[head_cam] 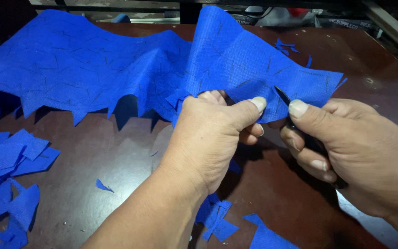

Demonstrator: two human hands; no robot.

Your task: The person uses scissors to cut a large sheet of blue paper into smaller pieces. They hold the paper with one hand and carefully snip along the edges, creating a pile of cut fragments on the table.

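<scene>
Perhaps a lettered package (pixel 342 21), top edge

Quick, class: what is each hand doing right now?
Left hand: closed, pinching the blue fabric.
Right hand: closed around small scissors.

A dark reddish-brown counter (pixel 360 69) with a worn, glossy surface fills most of the frame, catching pale light at lower centre, while dim clutter and a slanted wooden plank (pixel 392 23) sit along the top edge.
</scene>
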